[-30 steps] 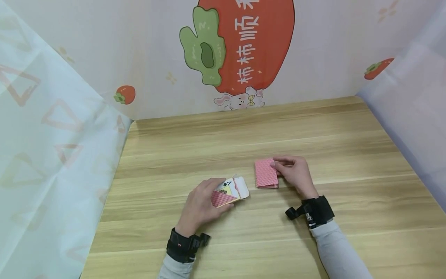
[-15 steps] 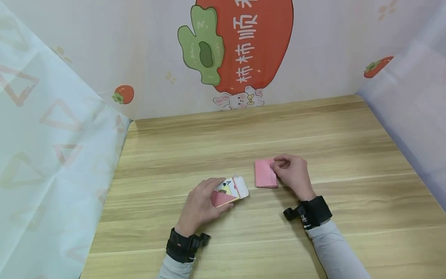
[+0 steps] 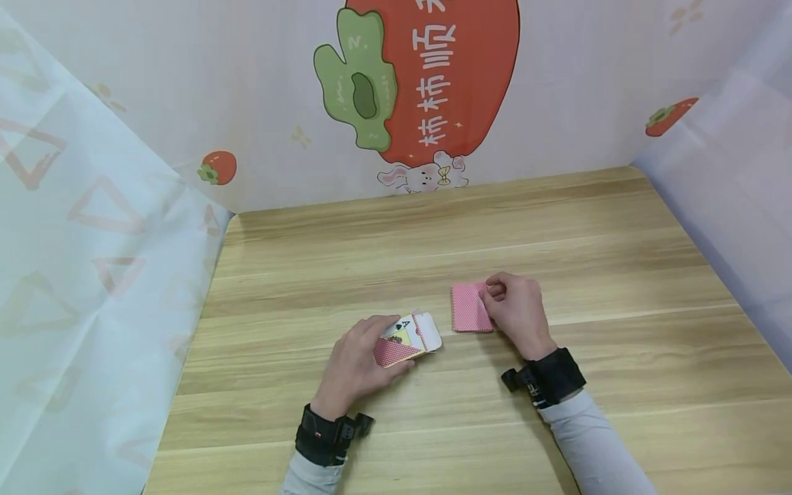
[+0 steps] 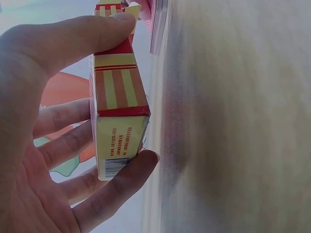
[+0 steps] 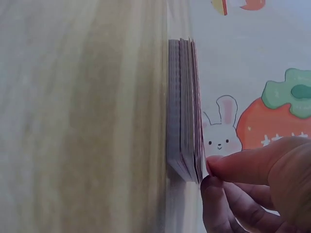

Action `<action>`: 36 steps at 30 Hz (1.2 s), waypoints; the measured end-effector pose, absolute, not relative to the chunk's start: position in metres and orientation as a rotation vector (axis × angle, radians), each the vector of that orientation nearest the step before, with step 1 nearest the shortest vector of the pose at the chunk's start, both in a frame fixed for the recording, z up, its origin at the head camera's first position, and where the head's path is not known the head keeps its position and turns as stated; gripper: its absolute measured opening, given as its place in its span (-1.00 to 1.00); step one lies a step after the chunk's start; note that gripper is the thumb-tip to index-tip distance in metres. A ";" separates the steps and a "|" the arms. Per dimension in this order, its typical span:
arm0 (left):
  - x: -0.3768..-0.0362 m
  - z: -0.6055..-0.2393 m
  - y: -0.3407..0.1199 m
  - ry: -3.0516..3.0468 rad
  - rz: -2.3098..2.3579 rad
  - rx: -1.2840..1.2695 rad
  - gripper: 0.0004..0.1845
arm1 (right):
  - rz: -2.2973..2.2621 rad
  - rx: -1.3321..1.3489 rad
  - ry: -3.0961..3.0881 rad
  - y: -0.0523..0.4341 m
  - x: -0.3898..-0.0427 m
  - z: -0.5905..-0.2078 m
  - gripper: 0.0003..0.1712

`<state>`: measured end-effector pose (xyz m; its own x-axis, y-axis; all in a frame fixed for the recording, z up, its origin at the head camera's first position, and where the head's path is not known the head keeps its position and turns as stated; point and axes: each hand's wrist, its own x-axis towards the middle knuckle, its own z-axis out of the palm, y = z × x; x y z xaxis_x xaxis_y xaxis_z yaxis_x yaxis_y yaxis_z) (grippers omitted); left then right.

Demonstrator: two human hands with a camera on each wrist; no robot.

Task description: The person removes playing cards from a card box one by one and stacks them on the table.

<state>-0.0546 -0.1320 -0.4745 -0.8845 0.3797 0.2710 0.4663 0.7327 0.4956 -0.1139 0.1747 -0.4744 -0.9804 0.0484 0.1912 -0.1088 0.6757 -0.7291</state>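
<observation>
My left hand (image 3: 353, 368) holds a playing card box (image 3: 398, 352) just above the wooden table, thumb on one side and fingers on the other. Its white flap stands open toward the right, and an ace shows on its face. In the left wrist view the box's striped side and barcode end (image 4: 116, 167) face the camera. To the right, a deck of cards (image 3: 467, 309) lies with its red-patterned backs up. My right hand (image 3: 520, 313) pinches a card at the deck's right edge between thumb and finger. Seen edge-on in the right wrist view, the deck (image 5: 182, 111) is slightly uneven.
The wooden table (image 3: 346, 254) stretches out around both hands. Behind it hangs a white cloth (image 3: 266, 103) printed with a red fruit and a rabbit. More printed cloth (image 3: 93, 240) covers the left side, and pale cloth (image 3: 742, 206) the right.
The gap at the deck's near edge has narrowed, and the stack lies flatter. My right hand has shifted slightly left, fingers more curled. My left hand and the box stay nearly still.
</observation>
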 end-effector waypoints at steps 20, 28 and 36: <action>-0.052 -0.472 -0.135 -2.776 -0.864 -0.699 -0.18 | 1.519 0.260 -2.633 0.174 -0.108 -0.471 -0.69; -0.051 -0.473 -0.132 -2.695 -0.908 -0.840 -0.15 | 2.064 0.627 -2.534 0.145 -0.075 -0.469 -0.86; -0.048 -0.467 -0.130 -2.684 -0.933 -0.880 -0.13 | 2.093 0.662 -2.592 0.129 -0.064 -0.472 -0.82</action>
